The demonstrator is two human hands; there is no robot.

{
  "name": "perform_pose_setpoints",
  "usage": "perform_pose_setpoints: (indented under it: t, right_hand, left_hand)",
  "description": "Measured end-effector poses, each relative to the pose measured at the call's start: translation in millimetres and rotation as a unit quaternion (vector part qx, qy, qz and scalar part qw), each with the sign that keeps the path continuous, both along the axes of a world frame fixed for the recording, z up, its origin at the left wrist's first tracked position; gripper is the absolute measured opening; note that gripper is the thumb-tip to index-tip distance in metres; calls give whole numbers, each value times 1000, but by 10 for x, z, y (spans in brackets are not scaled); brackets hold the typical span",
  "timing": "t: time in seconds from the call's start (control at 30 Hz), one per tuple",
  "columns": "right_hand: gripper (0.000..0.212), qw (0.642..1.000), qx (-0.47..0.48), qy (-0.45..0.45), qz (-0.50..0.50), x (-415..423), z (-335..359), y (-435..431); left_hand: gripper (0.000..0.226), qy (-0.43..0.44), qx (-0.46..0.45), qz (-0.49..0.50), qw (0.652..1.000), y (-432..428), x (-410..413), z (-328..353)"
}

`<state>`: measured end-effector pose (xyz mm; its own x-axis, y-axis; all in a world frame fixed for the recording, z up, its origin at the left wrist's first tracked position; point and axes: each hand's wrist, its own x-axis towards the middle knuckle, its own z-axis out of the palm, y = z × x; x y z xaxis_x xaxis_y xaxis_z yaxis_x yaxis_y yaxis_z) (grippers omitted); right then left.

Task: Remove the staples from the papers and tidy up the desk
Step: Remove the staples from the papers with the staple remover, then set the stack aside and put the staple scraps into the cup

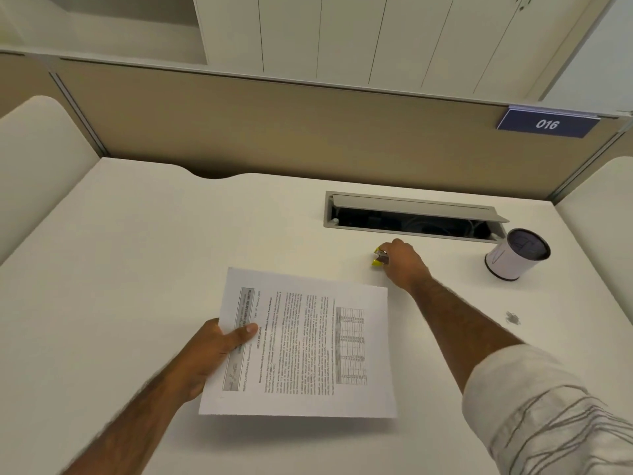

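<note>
The right hand [404, 265] covers most of the yellow tool [378, 260]. The papers [308, 344] hide the fingers of the left hand [205, 351]; their print is illegible. The dark speck [512, 318] on the desk [137, 269] is too small to identify.

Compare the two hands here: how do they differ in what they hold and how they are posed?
The left hand pinches the printed papers by their edge, thumb on top, lifted off the desk; the right hand curls over a small yellow staple remover that sits on the desk. The left hand is near the body; the right hand reaches forward toward the cable hatch. Both grip something.
</note>
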<state>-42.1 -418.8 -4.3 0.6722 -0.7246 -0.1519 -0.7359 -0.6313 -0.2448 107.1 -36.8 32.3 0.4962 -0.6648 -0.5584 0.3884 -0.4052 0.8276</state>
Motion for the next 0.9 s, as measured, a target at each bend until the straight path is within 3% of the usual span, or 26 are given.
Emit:
perform_pose_setpoints:
  t: [0.4,0.47,0.53,0.57,0.63,0.67,0.8,0.9]
  right_hand:
    - [48,998,-23,66,-5,122,87,22]
    - [43,1000,-29,4,5,96,235,138]
    - [30,991,67,-111,24,40,522,338]
    - [34,976,168,-139,27,-13,740,475]
    - [59,921,364,-133,31,-168,1191,744]
    - [65,901,415,-119,45,-267,1379,858]
    - [41,910,387,-92,114,-556,1808,1226]
    - [23,903,388,-164,78,-727,1977,1404]
  left_hand:
    - [34,-8,-16,-57,998,-106,73,187]
    - [34,-18,-15,-76,997,-148,81,264]
    - [36,-33,-16,-98,994,-190,101,373]
    - [38,-42,-16,-116,992,-209,114,445]
    - [43,-58,-14,-161,985,-249,157,617]
    - [44,-65,-14,-184,981,-275,182,718]
    - [35,-106,-19,-265,958,-411,241,1204]
    - [42,-148,-26,-310,939,-519,266,1623]
